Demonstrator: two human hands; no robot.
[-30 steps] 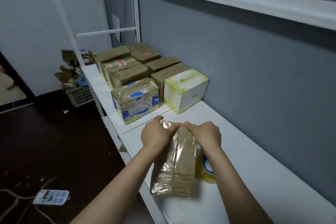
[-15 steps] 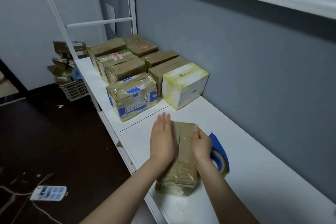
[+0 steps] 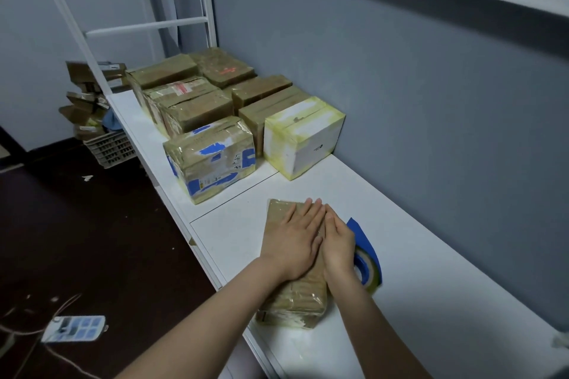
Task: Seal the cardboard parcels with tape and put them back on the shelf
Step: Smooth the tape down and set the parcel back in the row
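Both hands lie flat on the brown parcel (image 3: 295, 301), which sits near the front edge of the white shelf (image 3: 431, 286). The left hand (image 3: 292, 240) spreads straight fingers over the parcel's top, and the right hand (image 3: 337, 243) presses beside it with fingers straight and together; neither grips anything. The parcel's skin looks glossy with tape, so this reads as the smoothing-down end of sealing. The tape roll (image 3: 368, 261) in its blue holder rests on the shelf just right of the parcel (partly hidden by the right hand). Further along the shelf stands a cluster of wrapped boxes, among them a blue-patched parcel (image 3: 212, 160) and a white parcel (image 3: 304, 135), apparently finished. What seems left is to set this one with them.
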